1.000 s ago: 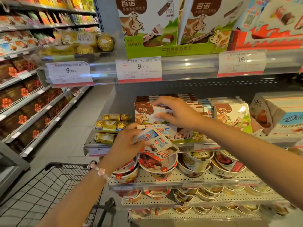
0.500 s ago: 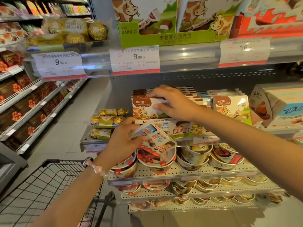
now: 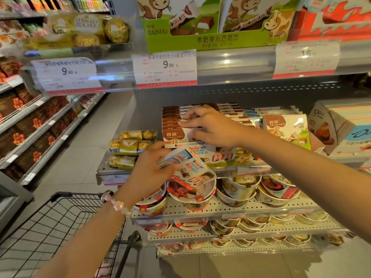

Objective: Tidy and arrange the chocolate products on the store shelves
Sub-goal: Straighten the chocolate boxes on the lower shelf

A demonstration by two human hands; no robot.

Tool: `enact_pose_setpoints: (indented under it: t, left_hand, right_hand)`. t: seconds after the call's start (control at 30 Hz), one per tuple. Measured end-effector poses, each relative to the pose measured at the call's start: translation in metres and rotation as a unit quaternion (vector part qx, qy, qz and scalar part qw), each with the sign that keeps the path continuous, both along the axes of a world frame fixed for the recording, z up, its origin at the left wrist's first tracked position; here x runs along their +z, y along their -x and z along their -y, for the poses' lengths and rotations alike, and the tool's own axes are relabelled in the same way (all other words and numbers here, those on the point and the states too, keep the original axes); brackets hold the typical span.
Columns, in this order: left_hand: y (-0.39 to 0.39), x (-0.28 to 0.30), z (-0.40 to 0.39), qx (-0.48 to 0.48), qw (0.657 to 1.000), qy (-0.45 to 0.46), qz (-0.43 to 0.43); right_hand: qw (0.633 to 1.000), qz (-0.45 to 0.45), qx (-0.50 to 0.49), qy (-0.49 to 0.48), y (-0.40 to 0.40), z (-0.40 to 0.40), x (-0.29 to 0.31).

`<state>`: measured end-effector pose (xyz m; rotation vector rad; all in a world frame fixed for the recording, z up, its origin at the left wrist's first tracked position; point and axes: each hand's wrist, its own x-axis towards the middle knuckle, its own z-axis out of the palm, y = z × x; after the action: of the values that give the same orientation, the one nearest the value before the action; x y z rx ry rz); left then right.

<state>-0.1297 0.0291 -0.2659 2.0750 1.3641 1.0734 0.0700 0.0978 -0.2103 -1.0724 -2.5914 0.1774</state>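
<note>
My left hand (image 3: pixel 149 169) holds a white and blue Kinder chocolate box (image 3: pixel 187 169) tilted in front of the middle shelf. My right hand (image 3: pixel 208 127) reaches over a row of brown and white Bainuo chocolate boxes (image 3: pixel 172 135) standing on that shelf, with its fingers curled over the front boxes' top edges and its thumb against the front face. Another Kinder box (image 3: pixel 212 153) lies flat below them at the shelf's front edge (image 3: pixel 251 171). A single Bainuo box (image 3: pixel 287 131) stands to the right.
Gold Ferrero Rocher packs (image 3: pixel 130 147) lie left of the Bainuo row. Dove boxes (image 3: pixel 341 127) stand at the right. Chocolate cups (image 3: pixel 236 191) fill the lower shelves. A black shopping cart (image 3: pixel 60 227) stands at the lower left. Price tags (image 3: pixel 165 67) hang on the upper shelf rail.
My right hand's fingers have slid a little further back along the tops of the Bainuo boxes. My left hand still holds the Kinder box in about the same spot. The view has tilted down slightly.
</note>
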Motion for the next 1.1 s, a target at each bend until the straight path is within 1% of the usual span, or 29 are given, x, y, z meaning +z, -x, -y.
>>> enact_pose_setpoints:
  t: [0.07, 0.13, 0.2, 0.27, 0.33, 0.43, 0.53, 0.63, 0.73, 0.8, 0.87, 0.97, 1.1]
  left_hand:
    - [0.001, 0.003, 0.000, -0.004, 1.000, 0.013, 0.017]
    - [0.004, 0.009, 0.000, -0.018, 0.999, 0.031, 0.033]
    - [0.007, 0.013, 0.001, -0.034, 0.997, 0.043, 0.047]
    - [0.009, 0.016, 0.002, -0.034, 0.997, 0.042, 0.048]
    - [0.010, 0.018, 0.001, -0.029, 0.997, 0.038, 0.054]
    - [0.009, 0.023, 0.000, -0.033, 0.995, 0.044, 0.079]
    - [0.006, 0.027, 0.000, -0.041, 0.995, 0.045, 0.074]
    - [0.005, 0.028, 0.002, -0.055, 0.989, 0.078, 0.116]
    - [0.004, 0.026, 0.005, -0.055, 0.975, 0.109, 0.185]
    - [0.002, 0.026, 0.006, -0.048, 0.964, 0.134, 0.225]
    - [-0.001, 0.027, 0.009, -0.052, 0.957, 0.146, 0.247]
    - [-0.009, 0.032, 0.014, -0.059, 0.966, 0.113, 0.223]
    - [-0.026, 0.039, 0.018, -0.063, 0.973, 0.091, 0.204]
  right_hand:
    - [1.000, -0.003, 0.008, 0.018, 0.000, 0.002, 0.002]
    - [0.997, -0.056, 0.013, 0.043, -0.004, 0.009, 0.007]
    - [0.996, -0.084, 0.016, 0.034, -0.013, 0.016, 0.014]
    - [0.997, -0.066, 0.028, 0.016, -0.021, 0.023, 0.019]
    - [0.999, -0.022, 0.042, 0.004, -0.025, 0.029, 0.021]
    - [0.998, 0.040, 0.021, -0.045, -0.026, 0.033, 0.017]
    - [0.996, 0.031, -0.006, -0.084, -0.029, 0.036, 0.015]
    - [0.995, 0.010, -0.014, -0.096, -0.030, 0.039, 0.013]
    - [0.997, -0.040, -0.023, -0.062, -0.033, 0.044, 0.015]
    - [0.995, -0.091, -0.035, -0.015, -0.038, 0.047, 0.017]
    - [0.988, -0.140, -0.051, 0.036, -0.043, 0.051, 0.017]
    - [0.975, -0.187, -0.068, 0.098, -0.053, 0.056, 0.018]
    - [0.957, -0.239, -0.063, 0.150, -0.068, 0.065, 0.022]
